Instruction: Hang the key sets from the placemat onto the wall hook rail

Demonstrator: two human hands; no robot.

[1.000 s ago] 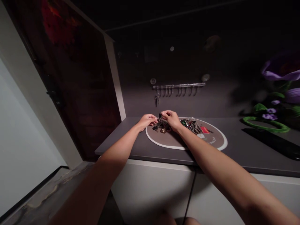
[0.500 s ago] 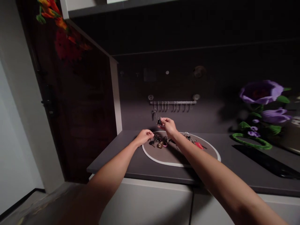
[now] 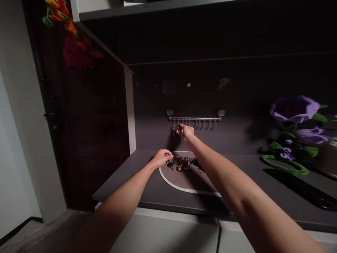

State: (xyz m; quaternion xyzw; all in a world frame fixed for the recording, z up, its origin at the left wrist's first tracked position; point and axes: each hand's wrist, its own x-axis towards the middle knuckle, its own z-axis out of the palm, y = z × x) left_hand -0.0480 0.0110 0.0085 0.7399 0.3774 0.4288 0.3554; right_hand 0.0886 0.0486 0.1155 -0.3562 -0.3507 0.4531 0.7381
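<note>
My right hand (image 3: 187, 132) pinches a small set of black-headed keys (image 3: 179, 128), raised just under the left part of a clear hook rail (image 3: 195, 118) on the wall. Close to it, another key (image 3: 173, 130) hangs from the leftmost hook. My left hand (image 3: 162, 158) is low over the left edge of an oval mat (image 3: 176, 181), its fingertips pressed together. Whether anything is between them I cannot make out. Beside those fingers lies a pile of keys and key rings (image 3: 181, 164) on the mat. My right forearm hides the mat's right part.
Purple knitted flowers (image 3: 295, 109) with a green loop (image 3: 285, 165) stand at the right, behind a long black object (image 3: 300, 189). Overhead a shelf (image 3: 171, 7) juts out. A dark door (image 3: 102, 140) is on the left, past the counter's edge (image 3: 116, 179).
My right hand has risen with the keys from above the mat to just under the hook rail. My left hand stays at the mat's left edge. The view has tilted slightly.
</note>
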